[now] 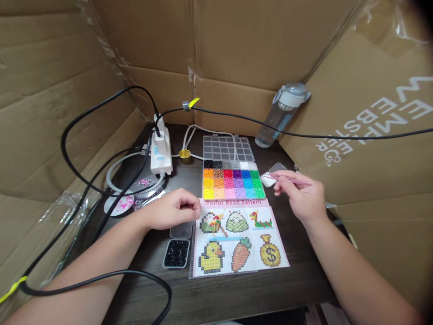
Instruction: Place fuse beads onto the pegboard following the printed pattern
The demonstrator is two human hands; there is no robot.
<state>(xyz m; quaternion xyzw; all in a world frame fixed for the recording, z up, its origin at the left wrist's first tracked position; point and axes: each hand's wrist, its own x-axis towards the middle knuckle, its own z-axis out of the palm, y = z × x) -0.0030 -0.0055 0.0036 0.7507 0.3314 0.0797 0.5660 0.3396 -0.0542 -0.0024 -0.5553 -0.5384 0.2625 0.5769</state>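
My left hand (176, 210) rests on the dark table with its fingers curled at the top left corner of a pink bead pattern sheet (238, 239) printed with several pixel pictures. It holds nothing that I can see. My right hand (302, 196) hovers to the right of the sheet and pinches thin pink tweezers (294, 180), whose tip points left toward the bead box. The open bead box (233, 179) lies just beyond the sheet, with several compartments of coloured beads. A small open case of black beads (176, 253) sits left of the sheet, below my left hand.
Cardboard walls (50, 90) enclose the table. A white power adapter (161, 151) with black cables (101, 189) lies at the back left, beside a gold cap (184, 155). A water bottle (280, 115) leans at the back right. A small white object (269, 179) sits by the box.
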